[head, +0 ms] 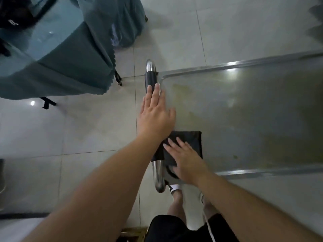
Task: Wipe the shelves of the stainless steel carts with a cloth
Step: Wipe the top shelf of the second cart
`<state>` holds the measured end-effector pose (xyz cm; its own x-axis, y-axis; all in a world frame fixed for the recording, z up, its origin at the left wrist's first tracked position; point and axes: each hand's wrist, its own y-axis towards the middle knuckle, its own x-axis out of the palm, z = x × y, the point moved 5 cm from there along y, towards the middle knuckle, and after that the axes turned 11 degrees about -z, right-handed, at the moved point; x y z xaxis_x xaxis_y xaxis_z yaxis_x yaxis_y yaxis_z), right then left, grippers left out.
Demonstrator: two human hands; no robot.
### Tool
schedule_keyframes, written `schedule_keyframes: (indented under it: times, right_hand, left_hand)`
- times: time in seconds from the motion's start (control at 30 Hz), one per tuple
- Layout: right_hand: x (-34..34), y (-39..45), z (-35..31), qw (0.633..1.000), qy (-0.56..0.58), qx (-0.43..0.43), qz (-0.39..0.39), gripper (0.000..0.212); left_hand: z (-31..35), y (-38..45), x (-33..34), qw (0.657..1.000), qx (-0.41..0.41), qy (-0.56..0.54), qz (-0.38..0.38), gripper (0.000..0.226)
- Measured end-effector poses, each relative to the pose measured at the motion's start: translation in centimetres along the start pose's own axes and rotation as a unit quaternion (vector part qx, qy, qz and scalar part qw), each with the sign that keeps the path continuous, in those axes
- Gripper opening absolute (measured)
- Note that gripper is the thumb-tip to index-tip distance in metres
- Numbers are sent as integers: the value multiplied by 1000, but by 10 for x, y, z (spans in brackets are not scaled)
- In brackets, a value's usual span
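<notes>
The left hand (156,116) and its wrist cover the cart handle (150,76) and a corner of the black cloth (187,142), fingers straight, gripping nothing. Beneath the flat, released right hand (187,162) lies the folded cloth, on the smeared steel shelf (244,110), whose far end is cut off.

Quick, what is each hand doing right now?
Left hand: open, fingers straight, resting on the cart handle.
Right hand: open, pressing flat on the black cloth.
</notes>
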<state>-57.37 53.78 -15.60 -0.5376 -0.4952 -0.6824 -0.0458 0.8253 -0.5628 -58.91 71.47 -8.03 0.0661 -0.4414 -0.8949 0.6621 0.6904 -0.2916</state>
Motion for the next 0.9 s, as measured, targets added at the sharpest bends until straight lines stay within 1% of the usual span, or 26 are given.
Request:
schedule_keyframes:
  times: [0.07,0.1,0.2,0.27,0.33,0.4,0.43,0.53,0.6,0.67,0.73,0.8,0.9]
  right_hand:
    - [37,-14,-8,999,3,-23,-36,80]
    - [52,-20,-10,999,6,-27,-39,79]
    - [68,-29,-6,998,-54,-24,14,68]
    - [61,-20,2,996,-73,-19,53,67]
    - [44,1,7,995,-64,-19,80,68]
    - [19,32,11,993,-56,-9,105,64]
    - [3,49,15,993,-53,-3,109,65]
    - [-45,100,31,992,-64,15,104,78]
    - [-77,133,42,990,-91,13,106,76]
    - [-110,164,54,988,-109,32,106,76]
    - [-141,190,68,990,-76,53,109,79]
    - [-159,205,80,990,-64,61,113,76]
    - [-164,210,86,988,-73,60,124,72]
  left_hand:
    - [0,1,3,1000,-8,-6,2,76]
    - [0,1,3,1000,-9,-9,-1,76]
    - [2,-1,2,1000,-10,-11,5,75]
    - [3,-1,1,1000,-8,-3,3,75]
    - [4,-2,1,1000,-7,6,-2,75]
    - [5,-3,0,1000,-4,6,-4,75]
    - [5,-3,0,1000,-4,4,-7,75]
    - [6,-5,1,1000,-13,15,0,75]
    - [6,-5,0,999,-14,33,2,75]
    - [7,-6,0,1000,-9,29,6,73]
    - [8,-5,0,1000,-10,18,2,72]
    - [7,-4,0,1000,-15,18,-2,71]
    - [8,-3,-1,1000,-18,24,7,70]
